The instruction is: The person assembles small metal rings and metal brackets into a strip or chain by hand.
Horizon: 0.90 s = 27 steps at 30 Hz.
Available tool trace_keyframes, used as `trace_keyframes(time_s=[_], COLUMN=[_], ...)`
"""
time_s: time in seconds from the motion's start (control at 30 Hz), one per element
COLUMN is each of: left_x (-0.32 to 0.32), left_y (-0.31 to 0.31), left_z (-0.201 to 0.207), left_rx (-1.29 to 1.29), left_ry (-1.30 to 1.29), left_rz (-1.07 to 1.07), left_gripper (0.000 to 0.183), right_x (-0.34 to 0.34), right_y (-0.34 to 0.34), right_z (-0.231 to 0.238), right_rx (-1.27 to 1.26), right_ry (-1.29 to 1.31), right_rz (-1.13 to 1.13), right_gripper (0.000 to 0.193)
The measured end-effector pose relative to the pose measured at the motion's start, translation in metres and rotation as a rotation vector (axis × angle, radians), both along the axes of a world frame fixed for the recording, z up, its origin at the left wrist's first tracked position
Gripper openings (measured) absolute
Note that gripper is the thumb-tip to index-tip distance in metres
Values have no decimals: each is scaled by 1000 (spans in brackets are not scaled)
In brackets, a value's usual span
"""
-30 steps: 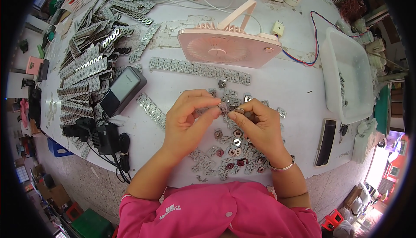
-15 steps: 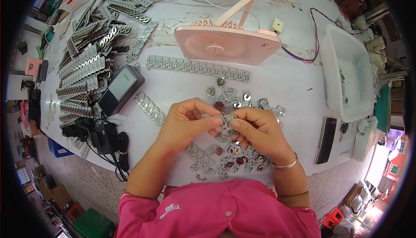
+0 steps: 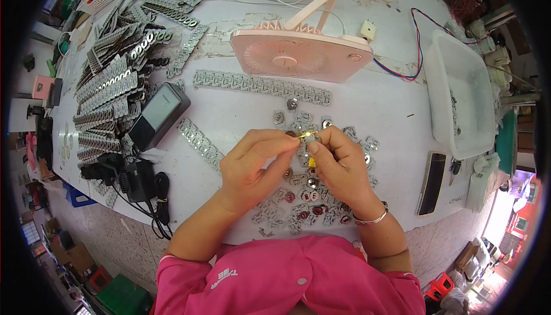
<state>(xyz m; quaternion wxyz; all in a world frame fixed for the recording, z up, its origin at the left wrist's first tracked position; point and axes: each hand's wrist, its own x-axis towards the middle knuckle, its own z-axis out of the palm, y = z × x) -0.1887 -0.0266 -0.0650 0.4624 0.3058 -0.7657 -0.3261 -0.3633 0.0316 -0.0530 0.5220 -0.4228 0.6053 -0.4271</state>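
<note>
Between the thumb and fingers of my right hand (image 3: 347,168) is a small circuit board (image 3: 310,136) with a bright yellow-white light glowing on it. My left hand (image 3: 252,166) comes up to the board's left side, fingers pressed together at the lit edge; what they pinch is too small to make out. A small yellow patch (image 3: 312,162) shows just below the board. Under and around both hands lie many loose small boards (image 3: 313,195), some carrying round silver or dark red parts. A strip of joined boards (image 3: 201,144) lies left of my left hand.
A pink fan (image 3: 298,57) stands beyond the hands, with a long board strip (image 3: 261,87) before it. Stacked strips (image 3: 109,91), a dark power bank (image 3: 160,116) and black adapters (image 3: 139,182) fill the left. To the right are a white tub (image 3: 436,97) and a phone (image 3: 430,184).
Both hands have moved slightly away from me with the small board. A light now glows on it. My left fingers have shifted from gripping the board's side to a pinch at its edge.
</note>
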Motion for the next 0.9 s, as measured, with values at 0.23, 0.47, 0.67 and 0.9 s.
trace_keyframes(time_s=[0.23, 0.47, 0.67, 0.9], left_x=[-1, 1, 5, 7], left_y=[-2, -4, -5, -8], left_z=[-4, -1, -4, 1], left_rx=[61, 114, 175, 833], left_ry=[75, 28, 24, 351], left_rz=[27, -79, -119, -111], left_gripper=[26, 25, 26, 22], right_x=[3, 5, -4, -11], right_y=[0, -1, -9, -6], right_z=[8, 4, 5, 7], right_rx=[133, 154, 162, 15], right_ry=[-245, -416, -440, 51], right_rz=[-75, -186, -223, -30], right_gripper=[17, 15, 17, 20])
